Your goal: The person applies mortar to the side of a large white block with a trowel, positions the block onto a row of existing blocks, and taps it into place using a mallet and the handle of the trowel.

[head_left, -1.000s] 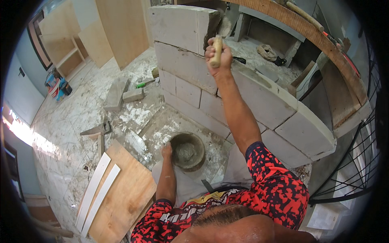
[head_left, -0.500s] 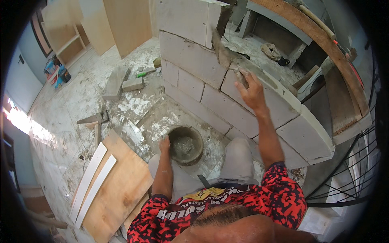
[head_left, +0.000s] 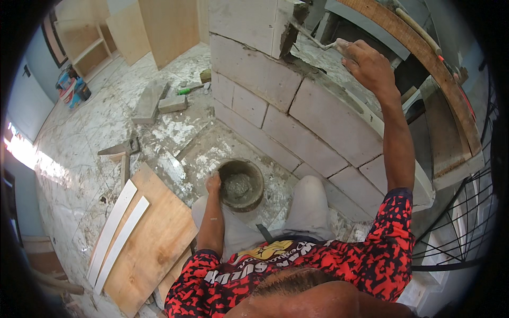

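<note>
My left hand (head_left: pixel 213 183) is closed on the rim of a dark round bucket (head_left: pixel 258 197). Wet grey mortar (head_left: pixel 236 184) lies inside that bucket, between my knees. My right hand (head_left: pixel 369 70) is wrapped round the handle of a trowel (head_left: pixel 322 46), above the far side of the block wall. Its thin bent shank points left, toward the mortar-smeared end of an upper block (head_left: pixel 243 24). The blade is hard to make out against the mortar there. Grey mortar (head_left: pixel 313 71) also coats the top of the lower course of pale blocks (head_left: pixel 334 124).
A curved wooden board (head_left: pixel 413 34) arches beyond the wall at right, near a black metal grille (head_left: pixel 450 233). Left of me lie a plywood sheet (head_left: pixel 159 238), two white strips (head_left: pixel 124 241) and a handsaw (head_left: pixel 124 147). Loose blocks (head_left: pixel 150 103) sit farther off.
My right hand has moved up and away to the right, from the wall's near face to beyond its top. The trowel's handle and shank now show. My left hand stays on the bucket.
</note>
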The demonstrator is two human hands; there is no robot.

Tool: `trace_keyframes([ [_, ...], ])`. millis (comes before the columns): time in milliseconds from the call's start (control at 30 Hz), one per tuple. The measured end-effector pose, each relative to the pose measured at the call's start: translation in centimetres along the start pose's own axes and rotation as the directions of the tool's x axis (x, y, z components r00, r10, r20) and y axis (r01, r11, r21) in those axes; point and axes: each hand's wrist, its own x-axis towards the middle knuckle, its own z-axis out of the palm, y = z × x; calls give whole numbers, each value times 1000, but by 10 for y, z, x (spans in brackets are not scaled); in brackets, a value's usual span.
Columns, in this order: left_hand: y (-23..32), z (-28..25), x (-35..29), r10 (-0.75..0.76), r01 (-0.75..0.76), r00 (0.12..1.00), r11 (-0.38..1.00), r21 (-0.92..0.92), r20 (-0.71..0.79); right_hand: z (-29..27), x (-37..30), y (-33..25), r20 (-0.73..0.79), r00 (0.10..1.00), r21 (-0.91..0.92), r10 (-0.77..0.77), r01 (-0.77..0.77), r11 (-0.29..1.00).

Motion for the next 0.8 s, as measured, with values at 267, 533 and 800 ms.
trace_keyframes([
  [267, 5, 5, -4, 29, -29, 999, 1000, -7, 18, 123, -62, -40, -116, 875, 828, 470, -176, 533],
  [533, 5, 7, -2, 32, -33, 998, 999, 23, 46, 203, 10, -189, 413, 801, 567, 433, 147, -811],
  [800, 21, -4, -17, 21, -22, 998, 1000, 14, 56, 190, 124, -245, 412, 779, 202, 473, 429, -881],
])
